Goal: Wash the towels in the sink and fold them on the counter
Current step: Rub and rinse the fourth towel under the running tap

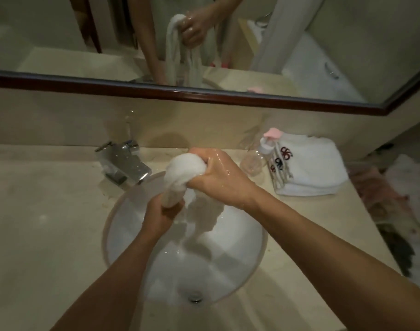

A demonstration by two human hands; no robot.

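Item: wet white towel (182, 172), held above the sink (256, 263), near the worktop's back edge and just beside the tap (124, 163).

Left hand (160, 215): grip curled round the towel's lower twisted neck, fingers closed on the cloth.

Right hand (218, 173): grip clenched on the towel's upper bunched end, skin glistening wet. A loose tail of cloth hung from between the two hands into the bowl.

Sink: round pale bowl set in the worktop (49, 235), drain (195, 296) at its near side.

Folded towels (309, 168): white stack with a dark emblem, at the worktop's right edge toward the back corner; a small clear bottle (254, 161) with a pink cap stood touching or just beside it.

Mirror (61, 32): along the back wall, reflecting hands and towel.

Step in hand, judged: wringing the washed towel over the bowl. Next move would call for opposed twisting until dripping stopped, then carrying the cloth to a bare part of the worktop and spreading it flat for folding.
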